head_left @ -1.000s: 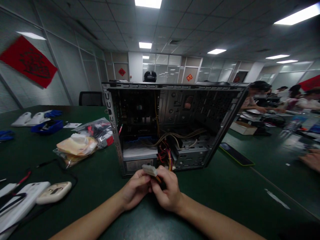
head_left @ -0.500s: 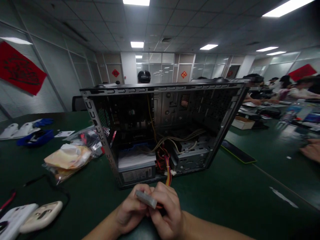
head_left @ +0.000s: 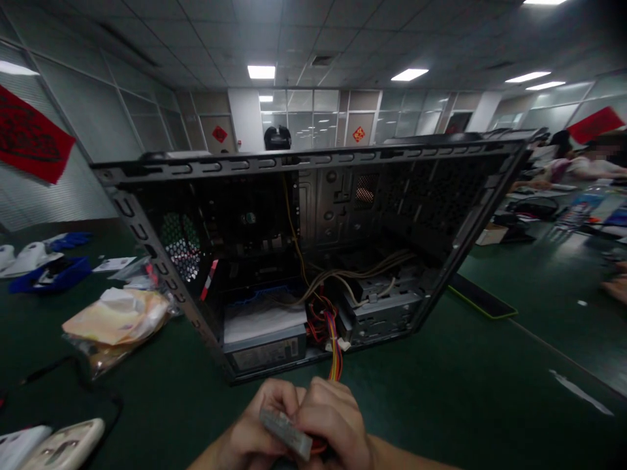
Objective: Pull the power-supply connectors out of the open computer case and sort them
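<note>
My left hand point(head_left: 262, 414) and my right hand point(head_left: 337, 418) are together at the bottom middle, fingers closed round a whitish multi-pin power cable connector point(head_left: 285, 432). Its narrow block sticks out between the thumbs, tilted down to the right. A bundle of coloured wires point(head_left: 336, 359) runs from my hands up into the open computer case point(head_left: 235, 162). In the case's lower left sits a grey power supply point(head_left: 269, 356) with a white sheet on top. A metal drive bay point(head_left: 385, 320) is at its lower right. Most of the wires near my palms are hidden by my fingers.
Left of the case lie a plastic bag with orange-white packaging point(head_left: 120, 316), a blue tray point(head_left: 73, 277) and a beige device point(head_left: 68, 447). A dark green-edged strip point(head_left: 482, 297) lies to the right on the green table point(head_left: 470, 398). People work farther right.
The view has shifted, so the case looks larger and closer. My hands sit slightly lower in view, still gripping the connector, whose end tilts further down.
</note>
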The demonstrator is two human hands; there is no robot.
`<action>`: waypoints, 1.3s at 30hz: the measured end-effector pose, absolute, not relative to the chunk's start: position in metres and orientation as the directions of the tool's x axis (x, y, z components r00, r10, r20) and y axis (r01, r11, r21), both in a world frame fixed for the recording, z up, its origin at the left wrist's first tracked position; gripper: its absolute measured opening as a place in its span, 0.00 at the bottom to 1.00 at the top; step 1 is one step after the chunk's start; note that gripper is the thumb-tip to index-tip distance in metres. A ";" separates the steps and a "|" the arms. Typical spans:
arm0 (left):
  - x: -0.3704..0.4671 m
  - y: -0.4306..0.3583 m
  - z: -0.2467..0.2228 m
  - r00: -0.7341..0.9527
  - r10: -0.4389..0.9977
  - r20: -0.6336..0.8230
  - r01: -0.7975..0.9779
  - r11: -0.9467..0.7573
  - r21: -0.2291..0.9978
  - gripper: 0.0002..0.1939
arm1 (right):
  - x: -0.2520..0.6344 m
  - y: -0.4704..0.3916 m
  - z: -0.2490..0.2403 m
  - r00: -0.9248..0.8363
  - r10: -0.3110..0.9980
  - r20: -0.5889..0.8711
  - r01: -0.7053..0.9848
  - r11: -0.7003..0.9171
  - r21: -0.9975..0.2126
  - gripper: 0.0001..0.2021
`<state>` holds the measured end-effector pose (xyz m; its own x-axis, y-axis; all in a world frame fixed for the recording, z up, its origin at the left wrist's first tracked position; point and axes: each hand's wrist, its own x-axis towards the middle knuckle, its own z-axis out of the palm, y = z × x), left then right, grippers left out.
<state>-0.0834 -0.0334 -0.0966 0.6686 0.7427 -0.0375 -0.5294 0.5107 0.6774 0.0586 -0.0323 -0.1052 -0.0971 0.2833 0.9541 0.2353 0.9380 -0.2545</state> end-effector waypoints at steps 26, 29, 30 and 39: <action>-0.079 -0.023 -0.096 0.469 0.883 0.024 -0.663 0.333 0.671 0.17 | 0.080 -0.024 -0.082 -0.390 0.378 0.839 0.443 0.876 -0.189 0.10; -0.079 -0.022 -0.094 0.446 0.895 0.025 -0.674 0.318 0.667 0.14 | 0.079 -0.027 -0.076 -0.439 0.337 0.833 0.477 0.873 -0.102 0.12; -0.079 -0.022 -0.093 0.439 0.898 0.029 -0.679 0.311 0.665 0.14 | 0.079 -0.028 -0.074 -0.458 0.338 0.822 0.487 0.869 -0.086 0.12; -0.083 -0.021 -0.087 0.550 0.831 0.086 -0.657 0.367 0.658 0.18 | 0.092 -0.018 -0.022 -0.477 0.531 0.700 0.626 0.765 -0.152 0.12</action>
<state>-0.0828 -0.0211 -0.0873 0.5501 0.8307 0.0857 -0.6570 0.3672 0.6584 0.0918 -0.0178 -0.0222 -0.4774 0.5306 0.7004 0.6263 0.7646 -0.1524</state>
